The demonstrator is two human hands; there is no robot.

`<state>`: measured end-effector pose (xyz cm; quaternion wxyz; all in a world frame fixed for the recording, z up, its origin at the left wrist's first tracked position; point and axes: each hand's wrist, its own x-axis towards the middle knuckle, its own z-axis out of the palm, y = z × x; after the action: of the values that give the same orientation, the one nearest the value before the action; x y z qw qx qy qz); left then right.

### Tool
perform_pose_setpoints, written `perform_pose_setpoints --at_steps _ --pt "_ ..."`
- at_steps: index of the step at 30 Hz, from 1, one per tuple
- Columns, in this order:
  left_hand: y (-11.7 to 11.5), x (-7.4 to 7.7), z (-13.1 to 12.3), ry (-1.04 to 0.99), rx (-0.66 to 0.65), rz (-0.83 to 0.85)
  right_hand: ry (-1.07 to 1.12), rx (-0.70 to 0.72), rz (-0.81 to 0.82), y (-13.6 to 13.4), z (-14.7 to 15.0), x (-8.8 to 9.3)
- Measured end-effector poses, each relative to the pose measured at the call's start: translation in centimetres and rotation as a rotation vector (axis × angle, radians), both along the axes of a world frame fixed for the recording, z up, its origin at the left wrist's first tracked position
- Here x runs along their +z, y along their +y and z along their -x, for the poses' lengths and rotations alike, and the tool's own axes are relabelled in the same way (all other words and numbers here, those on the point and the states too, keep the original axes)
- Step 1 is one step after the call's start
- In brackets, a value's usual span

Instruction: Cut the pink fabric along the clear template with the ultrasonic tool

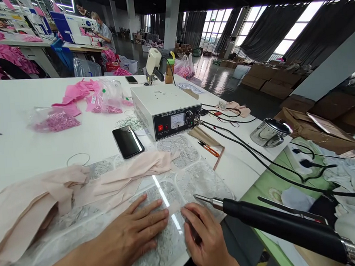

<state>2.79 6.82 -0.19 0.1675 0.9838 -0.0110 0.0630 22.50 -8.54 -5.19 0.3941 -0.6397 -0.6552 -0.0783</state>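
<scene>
My left hand (132, 235) lies flat with fingers stretched out on a strip of beige fabric (124, 179) over a clear sheet covering trays of small silvery stones (199, 180). My right hand (203, 240) is curled beside it, fingers pinched on a thin dark tool whose shape I cannot make out, pressing near the fabric's end. A black handheld wand with a metal tip (262, 216) lies just right of that hand, cabled to a white control box (166, 109).
A black phone (128, 141) lies near the box. Bags of pink beads (53, 119) and pink fabric pieces (77, 93) sit farther back. A metal lidded pot (268, 132) stands at right. Other people work at sewing machines (75, 28) behind.
</scene>
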Motion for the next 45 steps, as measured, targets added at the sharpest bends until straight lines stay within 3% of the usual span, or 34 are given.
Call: perform_pose_setpoints --at_steps 25,45 --pt "-0.22 -0.1 0.21 0.025 -0.036 -0.132 -0.081 0.018 -0.037 0.06 -0.3 -0.27" --pt "-0.45 -0.55 0.37 -0.02 -0.032 -0.142 -0.23 0.024 0.081 -0.09 -0.93 -0.6"
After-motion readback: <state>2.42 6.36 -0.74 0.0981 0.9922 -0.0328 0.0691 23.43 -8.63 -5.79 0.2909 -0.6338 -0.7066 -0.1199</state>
